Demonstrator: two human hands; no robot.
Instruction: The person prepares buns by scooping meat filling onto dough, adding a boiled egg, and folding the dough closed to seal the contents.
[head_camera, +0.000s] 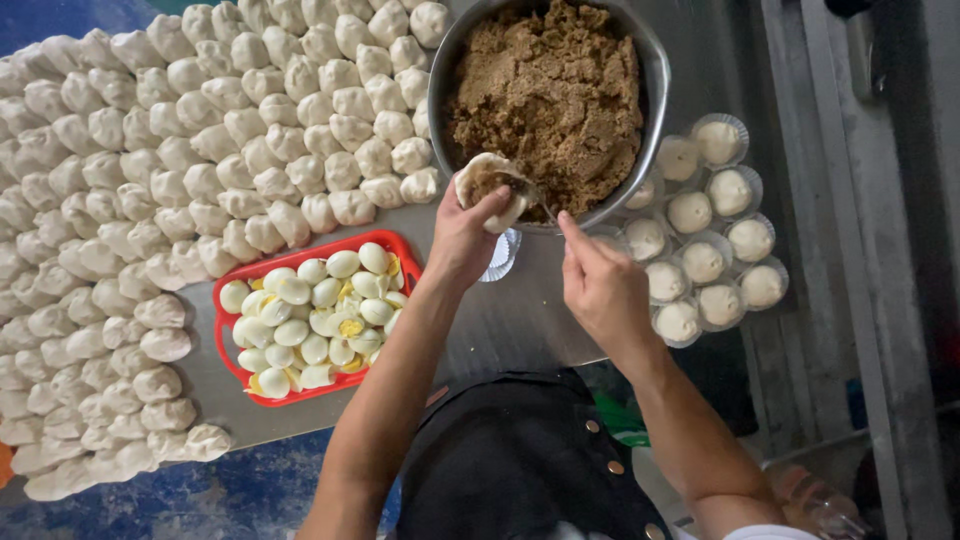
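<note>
Looking down through the head camera, you have your left hand cupped around an opened dough wrapper, thumb curled over its near edge, holding it just at the near rim of the metal bowl of brown filling. A dab of filling already sits in the wrapper's hollow. Your right hand is pinched shut on a thin utensil, forefinger stretched along it; its tip lies up and to the left of your fingers, reaching into the wrapper. The utensil's long axis runs diagonally from your right hand toward your left, so the right hand is nearer the filling. Plain dough pieces lie well to the left, a red tray of halved eggs near your left forearm, and finished buns in paper cups to the right.
</note>
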